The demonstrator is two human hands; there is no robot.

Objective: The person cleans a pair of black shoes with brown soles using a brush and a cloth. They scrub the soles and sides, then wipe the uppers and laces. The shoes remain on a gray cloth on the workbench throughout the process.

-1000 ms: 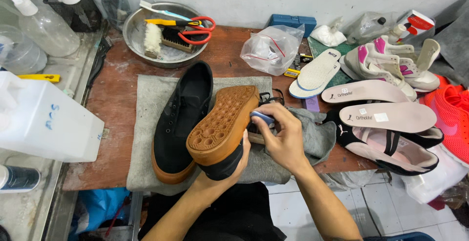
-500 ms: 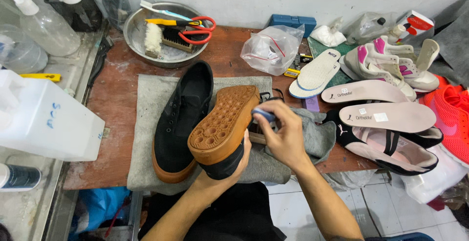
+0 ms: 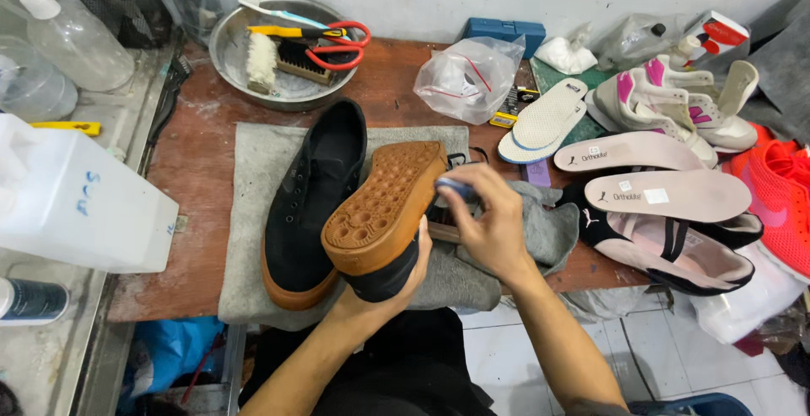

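Note:
My left hand (image 3: 415, 271) grips a black shoe (image 3: 384, 213) turned upside down, its tan rubber sole facing up. My right hand (image 3: 485, 222) presses a small blue and white pad (image 3: 454, 186) against the side edge of that sole. A second black shoe with a tan sole (image 3: 308, 201) lies upright just to the left on a grey cloth (image 3: 253, 239). A grey rag (image 3: 548, 230) lies under my right hand.
A metal bowl (image 3: 228, 66) with brushes and red scissors sits at the back. A white jug (image 3: 72, 201) and spray bottles stand left. Plastic bag (image 3: 468, 78), insoles (image 3: 666, 197), pink-white sneakers (image 3: 666, 104) and an orange shoe (image 3: 780, 197) crowd the right.
My right hand slid the pad slightly up along the sole's edge. The view shifted a little; the shoes stayed in place.

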